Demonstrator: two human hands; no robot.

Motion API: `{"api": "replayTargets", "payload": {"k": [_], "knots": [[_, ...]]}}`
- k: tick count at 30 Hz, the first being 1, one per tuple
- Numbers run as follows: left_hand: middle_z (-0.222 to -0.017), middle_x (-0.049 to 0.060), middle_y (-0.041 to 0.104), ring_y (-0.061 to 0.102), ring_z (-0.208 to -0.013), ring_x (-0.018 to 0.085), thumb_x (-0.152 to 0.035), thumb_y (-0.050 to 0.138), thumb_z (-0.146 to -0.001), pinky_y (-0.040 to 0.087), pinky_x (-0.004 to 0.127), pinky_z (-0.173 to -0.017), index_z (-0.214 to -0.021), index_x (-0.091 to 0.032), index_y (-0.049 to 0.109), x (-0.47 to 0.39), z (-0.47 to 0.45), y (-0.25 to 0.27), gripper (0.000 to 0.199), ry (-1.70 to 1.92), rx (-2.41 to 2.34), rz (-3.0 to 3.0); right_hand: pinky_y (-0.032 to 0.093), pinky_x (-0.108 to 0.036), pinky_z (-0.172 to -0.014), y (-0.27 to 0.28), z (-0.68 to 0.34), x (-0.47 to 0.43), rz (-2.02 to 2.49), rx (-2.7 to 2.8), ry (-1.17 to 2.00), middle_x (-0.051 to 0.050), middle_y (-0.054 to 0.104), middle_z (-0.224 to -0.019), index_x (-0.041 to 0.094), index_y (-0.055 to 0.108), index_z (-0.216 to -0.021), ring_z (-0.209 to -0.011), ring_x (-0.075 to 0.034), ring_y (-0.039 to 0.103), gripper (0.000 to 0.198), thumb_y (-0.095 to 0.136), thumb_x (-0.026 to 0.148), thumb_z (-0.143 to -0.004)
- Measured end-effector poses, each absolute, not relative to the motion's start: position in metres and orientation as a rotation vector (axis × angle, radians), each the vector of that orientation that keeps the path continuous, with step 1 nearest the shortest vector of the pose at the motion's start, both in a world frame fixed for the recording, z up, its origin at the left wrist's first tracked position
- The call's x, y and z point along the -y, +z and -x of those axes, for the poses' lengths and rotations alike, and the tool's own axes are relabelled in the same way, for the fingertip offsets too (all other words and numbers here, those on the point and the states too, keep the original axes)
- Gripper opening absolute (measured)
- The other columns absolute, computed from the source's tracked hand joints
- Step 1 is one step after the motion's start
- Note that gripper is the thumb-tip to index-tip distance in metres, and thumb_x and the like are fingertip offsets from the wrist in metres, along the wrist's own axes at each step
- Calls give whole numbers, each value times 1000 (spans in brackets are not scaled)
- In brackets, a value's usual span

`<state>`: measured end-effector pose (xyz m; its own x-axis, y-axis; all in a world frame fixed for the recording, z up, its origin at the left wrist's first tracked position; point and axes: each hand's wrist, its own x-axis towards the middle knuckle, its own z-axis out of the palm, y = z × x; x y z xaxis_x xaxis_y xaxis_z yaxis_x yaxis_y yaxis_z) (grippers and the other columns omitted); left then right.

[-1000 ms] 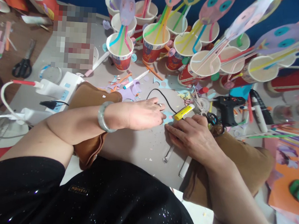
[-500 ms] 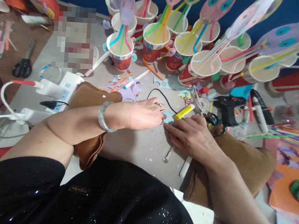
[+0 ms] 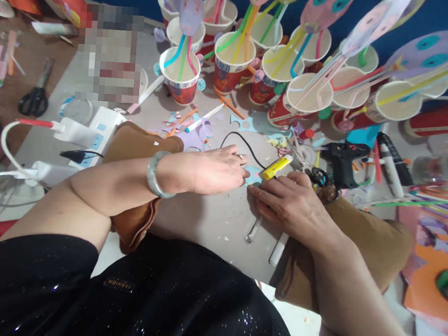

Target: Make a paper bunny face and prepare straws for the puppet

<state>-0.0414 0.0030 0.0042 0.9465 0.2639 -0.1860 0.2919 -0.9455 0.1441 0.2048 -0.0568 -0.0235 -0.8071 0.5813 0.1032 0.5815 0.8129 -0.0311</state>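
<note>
Pale-blue paper [image 3: 252, 175] lies between your curled left hand [image 3: 219, 173] and right hand [image 3: 288, 200], probably for steadying; whether either grips, I cannot tell.

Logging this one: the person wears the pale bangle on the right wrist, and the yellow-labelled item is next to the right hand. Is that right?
Not quite: the head view shows the pale bangle on the left wrist, not the right. The yellow-labelled item is indeed next to the right hand.
</note>
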Motion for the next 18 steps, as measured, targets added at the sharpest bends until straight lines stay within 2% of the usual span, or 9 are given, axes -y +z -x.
{"api": "replayTargets", "payload": {"k": [4,9,18], "knots": [[-95,6,77,60,-110,22,-8,58,-95,32,36,-92,-84,-20,70,-3,42,0,20,-181,-426,-2915,35,-38,-86,-25,-204,57,920,2856,8,-4,73,-85,19,74,-106,-80,-20,60,15,61,21,-101],[-89,5,75,60,-107,22,-6,63,-91,32,35,-93,-77,-20,69,-3,42,-6,20,-58,-455,-2869,37,-38,-85,-29,-203,57,910,2822,-8,-6,74,-87,15,73,-115,-82,-21,62,20,63,21,-99],[-88,5,75,60,-106,22,-6,65,-89,32,35,-92,-76,-20,68,-2,43,-8,19,-15,-450,-2891,37,-38,-85,-25,-204,57,929,2874,28,-5,73,-87,19,74,-110,-81,-21,61,17,59,21,-101]]}}
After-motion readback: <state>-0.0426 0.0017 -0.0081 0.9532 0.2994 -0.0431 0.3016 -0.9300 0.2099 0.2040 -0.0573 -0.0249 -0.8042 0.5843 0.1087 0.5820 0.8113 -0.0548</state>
